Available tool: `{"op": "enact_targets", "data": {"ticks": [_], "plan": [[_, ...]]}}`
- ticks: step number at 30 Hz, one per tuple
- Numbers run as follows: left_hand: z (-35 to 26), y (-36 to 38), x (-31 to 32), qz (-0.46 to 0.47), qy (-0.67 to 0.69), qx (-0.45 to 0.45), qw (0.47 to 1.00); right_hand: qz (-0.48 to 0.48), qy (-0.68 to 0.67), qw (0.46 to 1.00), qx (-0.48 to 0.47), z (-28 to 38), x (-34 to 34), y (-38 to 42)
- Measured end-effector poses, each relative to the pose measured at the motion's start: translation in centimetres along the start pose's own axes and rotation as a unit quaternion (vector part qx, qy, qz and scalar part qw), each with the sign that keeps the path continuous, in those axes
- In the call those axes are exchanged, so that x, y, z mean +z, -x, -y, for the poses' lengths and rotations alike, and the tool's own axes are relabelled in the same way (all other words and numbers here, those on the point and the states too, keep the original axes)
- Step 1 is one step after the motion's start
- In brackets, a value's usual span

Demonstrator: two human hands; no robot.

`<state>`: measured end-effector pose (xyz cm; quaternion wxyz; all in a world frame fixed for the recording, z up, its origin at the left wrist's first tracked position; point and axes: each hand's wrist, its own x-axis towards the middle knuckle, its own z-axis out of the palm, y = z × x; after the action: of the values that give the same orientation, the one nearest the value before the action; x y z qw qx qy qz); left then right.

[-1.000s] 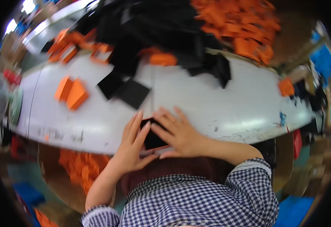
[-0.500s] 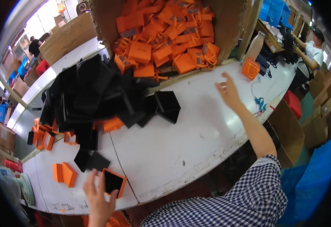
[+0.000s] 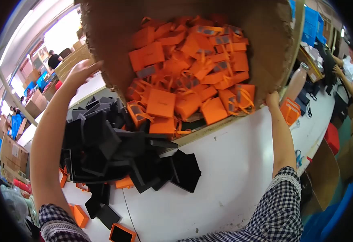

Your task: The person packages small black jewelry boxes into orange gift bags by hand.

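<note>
A large cardboard box [image 3: 112, 44] lies with its open side facing me, heaped with orange gift boxes [image 3: 161, 103] that have ribbon handles. My left hand [image 3: 82, 72] is at the box's left edge, its fingers bent round the cardboard. On the opposite edge, low down, my right hand [image 3: 272, 99] is closed on the cardboard, its fingertips partly hidden. Black box inserts [image 3: 104, 141] are piled on the white table [image 3: 229, 161] below my left arm. Near the front edge sits an orange box tray [image 3: 122, 234] with a black inside.
A pinkish bottle [image 3: 297, 82] and a single orange gift box [image 3: 290, 111] stand right of my right hand. A co-worker [image 3: 351, 70] handles dark items farther right. Blue crates [image 3: 313, 24] are stacked behind. A wooden strip [image 3: 209, 131] edges the carton's opening.
Both hands have moved to the carton's sides: the left up from the orange tray, the right across from above the table. The view has shifted closer to the carton.
</note>
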<state>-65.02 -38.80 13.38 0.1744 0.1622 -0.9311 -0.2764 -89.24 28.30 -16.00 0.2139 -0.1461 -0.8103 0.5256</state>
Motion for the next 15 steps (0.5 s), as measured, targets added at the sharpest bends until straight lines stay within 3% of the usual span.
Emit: {"op": "enact_targets", "data": {"ticks": [1,3,4,5,7,9,10,11,12,13,15], "plan": [[-0.8,-0.3,1.7,0.002,0.048,0.039,0.998,-0.008,0.003,1.0,0.014,-0.3,0.6,-0.4],[-2.1,-0.7,4.3,-0.01,0.015,0.183,0.983,-0.011,0.033,0.999,0.006,2.5,0.6,0.7],[-3.6,0.4,4.9,-0.022,-0.026,0.212,0.977,-0.022,0.061,0.998,0.006,3.6,0.7,2.0],[-2.4,-0.6,4.4,-0.017,-0.024,0.211,0.977,-0.022,0.065,0.998,0.008,3.9,1.4,3.7],[2.5,-3.7,2.4,-0.109,-0.071,0.153,0.98,0.048,0.076,0.97,-0.226,4.5,1.8,6.1],[3.9,-5.7,2.4,-0.103,-0.01,0.098,0.99,0.019,0.12,0.962,-0.243,1.7,-0.5,7.4],[2.7,-5.1,3.1,-0.087,0.002,0.143,0.986,0.004,0.162,0.952,-0.258,0.7,-1.1,7.8],[1.3,-4.1,4.0,-0.073,0.011,0.181,0.981,0.017,0.163,0.952,-0.259,0.6,-1.2,7.6],[1.0,-3.6,4.8,-0.032,0.073,0.237,0.968,0.02,0.119,0.977,-0.178,1.4,-1.2,6.8],[-1.5,-0.6,5.0,-0.023,0.001,0.238,0.971,0.025,0.074,0.993,-0.086,1.3,-1.1,6.3],[-2.8,2.5,5.4,-0.006,-0.038,0.237,0.971,0.001,0.078,0.991,-0.105,-1.7,0.9,1.1]]}}
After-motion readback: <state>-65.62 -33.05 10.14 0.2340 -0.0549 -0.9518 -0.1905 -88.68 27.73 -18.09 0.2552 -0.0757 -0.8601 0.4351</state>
